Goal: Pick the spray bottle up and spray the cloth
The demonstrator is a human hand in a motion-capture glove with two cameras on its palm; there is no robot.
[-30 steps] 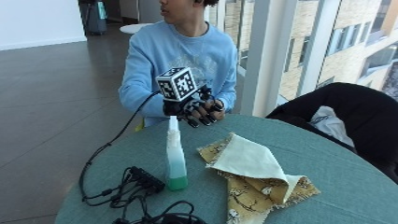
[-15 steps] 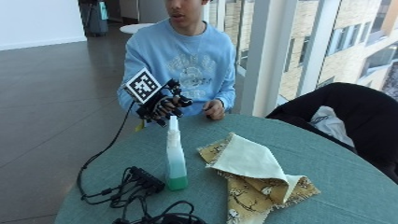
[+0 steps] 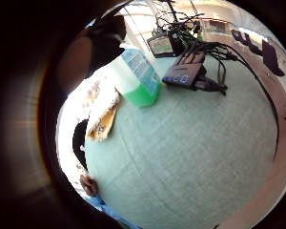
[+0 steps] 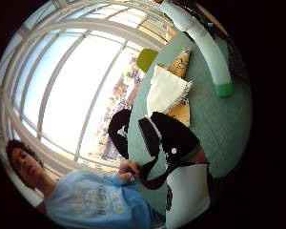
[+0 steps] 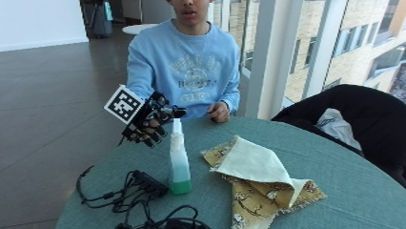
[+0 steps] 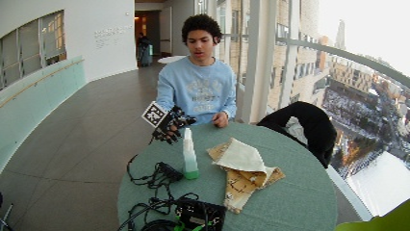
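Observation:
A clear spray bottle (image 5: pixel 179 160) with green liquid in its base stands upright on the round green table (image 5: pixel 336 157). My gloved right hand (image 5: pixel 151 119) hovers in the air just left of the bottle's white nozzle, fingers spread and loosely bent, holding nothing. A cream and patterned yellow cloth (image 5: pixel 260 179) lies folded on the table right of the bottle. The bottle (image 3: pixel 136 76) and cloth (image 3: pixel 102 114) show in the little finger side palm view; the thumb side view shows the bottle (image 4: pixel 205 45) beside the cloth (image 4: pixel 169 90).
Black cables and a small black box (image 5: pixel 143 188) lie on the table left of the bottle. My bare left hand (image 5: pixel 218 112) rests at the table's far edge. A chair with a dark jacket (image 5: pixel 346 112) stands at the right.
My gloved hand has moved left and turned, going from above and behind the bottle's top to its left side. Bottle and cloth have stayed put.

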